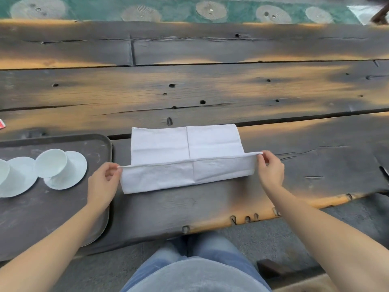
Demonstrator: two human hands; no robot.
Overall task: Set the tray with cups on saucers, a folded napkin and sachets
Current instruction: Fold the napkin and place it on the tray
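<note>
A white napkin lies on the wooden table in front of me, its near part lifted and folded over. My left hand pinches the left corner of the raised edge. My right hand pinches the right corner. To the left, a dark tray carries two white cups, each on a white saucer: one cup on its saucer nearer the napkin, the other cup at the frame's left edge on its saucer. A red sachet peeks in at the far left.
The table's near edge runs in front of my knees. A green patterned floor lies beyond the far edge. A dark object sits at the table's right edge.
</note>
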